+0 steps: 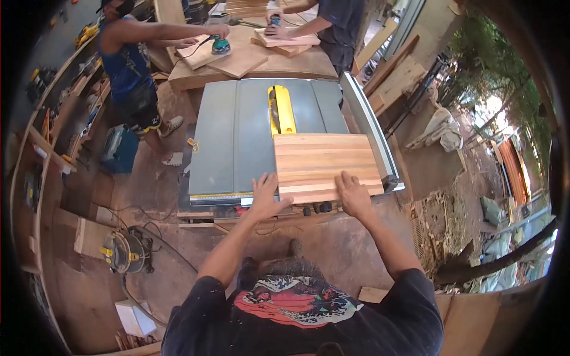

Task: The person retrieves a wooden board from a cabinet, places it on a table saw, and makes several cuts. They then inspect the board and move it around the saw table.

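Note:
A striped laminated wood board [326, 163] lies flat on the grey top of a table saw [217, 136]. Its far edge is close to the yellow blade guard [285, 113], and its right side reaches near the metal fence [371, 127]. My left hand [265, 199] rests at the board's left front corner, fingers stretched out beside the edge and thumb towards the board. On top of the board, near its front edge at the right, my right hand [353, 194] lies with its fingers extended.
Beyond the saw, two people run sanders over boards on a wooden workbench [184, 77]; one sander [220, 45] is green. A shop vacuum [127, 250] with a hose stands on the floor at left. Shelves with tools line the left wall. Wood scraps lie at right.

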`<move>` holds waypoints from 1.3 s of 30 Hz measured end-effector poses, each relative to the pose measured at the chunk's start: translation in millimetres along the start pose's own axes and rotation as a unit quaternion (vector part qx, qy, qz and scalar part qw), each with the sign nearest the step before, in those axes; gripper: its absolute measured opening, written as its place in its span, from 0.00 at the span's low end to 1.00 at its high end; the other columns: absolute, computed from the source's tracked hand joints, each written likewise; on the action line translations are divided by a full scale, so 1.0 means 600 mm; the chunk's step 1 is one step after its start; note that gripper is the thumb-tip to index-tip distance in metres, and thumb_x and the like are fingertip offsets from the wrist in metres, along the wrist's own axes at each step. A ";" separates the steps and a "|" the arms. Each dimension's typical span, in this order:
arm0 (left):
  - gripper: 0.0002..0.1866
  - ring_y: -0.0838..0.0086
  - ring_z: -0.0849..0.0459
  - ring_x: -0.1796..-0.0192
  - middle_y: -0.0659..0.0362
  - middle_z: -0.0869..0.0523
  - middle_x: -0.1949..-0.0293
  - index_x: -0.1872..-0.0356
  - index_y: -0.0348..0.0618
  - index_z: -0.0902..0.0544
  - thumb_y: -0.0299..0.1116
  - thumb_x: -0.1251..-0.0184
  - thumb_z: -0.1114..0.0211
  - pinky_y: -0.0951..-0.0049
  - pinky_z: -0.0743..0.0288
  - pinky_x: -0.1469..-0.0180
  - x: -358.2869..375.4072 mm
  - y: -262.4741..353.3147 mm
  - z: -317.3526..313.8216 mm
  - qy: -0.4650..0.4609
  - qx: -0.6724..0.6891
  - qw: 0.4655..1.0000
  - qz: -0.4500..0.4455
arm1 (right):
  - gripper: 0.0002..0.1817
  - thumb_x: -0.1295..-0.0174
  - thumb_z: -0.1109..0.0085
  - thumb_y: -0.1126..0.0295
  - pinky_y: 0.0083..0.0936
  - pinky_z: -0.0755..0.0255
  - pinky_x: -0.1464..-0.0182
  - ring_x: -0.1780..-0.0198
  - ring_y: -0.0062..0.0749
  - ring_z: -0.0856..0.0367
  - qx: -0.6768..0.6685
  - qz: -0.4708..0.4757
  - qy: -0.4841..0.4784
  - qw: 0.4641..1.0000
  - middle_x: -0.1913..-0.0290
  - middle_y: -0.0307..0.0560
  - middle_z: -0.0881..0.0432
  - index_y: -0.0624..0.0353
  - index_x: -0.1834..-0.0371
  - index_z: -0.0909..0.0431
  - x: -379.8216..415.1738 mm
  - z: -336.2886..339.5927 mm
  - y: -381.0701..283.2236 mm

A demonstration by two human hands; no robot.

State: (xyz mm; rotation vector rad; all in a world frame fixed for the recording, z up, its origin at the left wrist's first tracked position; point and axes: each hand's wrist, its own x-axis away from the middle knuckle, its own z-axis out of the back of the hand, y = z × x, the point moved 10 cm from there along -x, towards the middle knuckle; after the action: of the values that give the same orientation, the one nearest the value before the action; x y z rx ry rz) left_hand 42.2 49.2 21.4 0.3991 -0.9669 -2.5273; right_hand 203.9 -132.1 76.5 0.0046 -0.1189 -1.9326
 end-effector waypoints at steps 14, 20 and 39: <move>0.28 0.56 0.22 0.33 0.49 0.18 0.37 0.34 0.40 0.26 0.47 0.27 0.42 0.54 0.37 0.26 0.294 -0.261 -0.184 0.210 0.553 0.737 0.327 | 0.52 0.47 0.39 0.78 0.52 0.27 0.32 0.25 0.82 0.44 0.083 0.051 -0.076 0.992 0.17 0.63 0.54 0.53 0.17 0.54 -0.057 -0.059 0.019; 0.37 0.55 0.26 0.29 0.48 0.23 0.32 0.26 0.37 0.40 0.53 0.26 0.48 0.54 0.34 0.28 0.258 -0.353 -0.183 0.343 0.752 0.381 0.415 | 0.52 0.47 0.40 0.78 0.54 0.29 0.31 0.26 0.83 0.44 0.067 0.019 -0.105 0.992 0.17 0.64 0.53 0.53 0.16 0.55 -0.061 -0.042 0.013; 0.38 0.60 0.26 0.40 0.50 0.22 0.41 0.43 0.30 0.30 0.59 0.37 0.39 0.57 0.38 0.29 0.230 -0.357 -0.183 0.356 0.797 0.220 0.436 | 0.52 0.46 0.41 0.81 0.51 0.29 0.30 0.22 0.77 0.48 0.035 -0.016 -0.163 0.986 0.16 0.58 0.55 0.47 0.16 0.55 -0.073 -0.021 0.023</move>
State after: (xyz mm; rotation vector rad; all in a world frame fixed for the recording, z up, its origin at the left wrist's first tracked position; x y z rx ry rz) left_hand -92.3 67.8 -220.7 0.8990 -1.9493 0.5346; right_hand 233.3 -97.2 63.0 -0.2658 -0.4064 -1.9476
